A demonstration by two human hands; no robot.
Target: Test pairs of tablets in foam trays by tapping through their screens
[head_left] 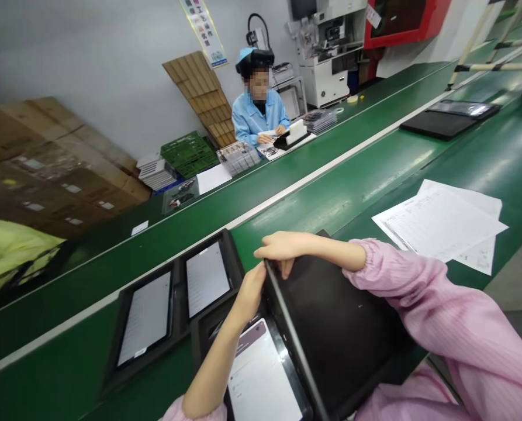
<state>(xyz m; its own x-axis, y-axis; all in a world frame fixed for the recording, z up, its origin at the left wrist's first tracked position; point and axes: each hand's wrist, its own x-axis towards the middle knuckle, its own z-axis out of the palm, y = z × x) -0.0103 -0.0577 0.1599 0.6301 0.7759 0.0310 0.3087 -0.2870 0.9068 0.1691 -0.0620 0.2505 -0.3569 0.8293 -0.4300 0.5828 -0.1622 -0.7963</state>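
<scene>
Pink sleeve leading to my right hand, curled over the top edge of a black tablet tilted on edge; my left hand clasps its side. Likely stiff and slippery: best held by the edges. Lit tablets lie in trays alongside on the green counter; papers lie to the right.
</scene>
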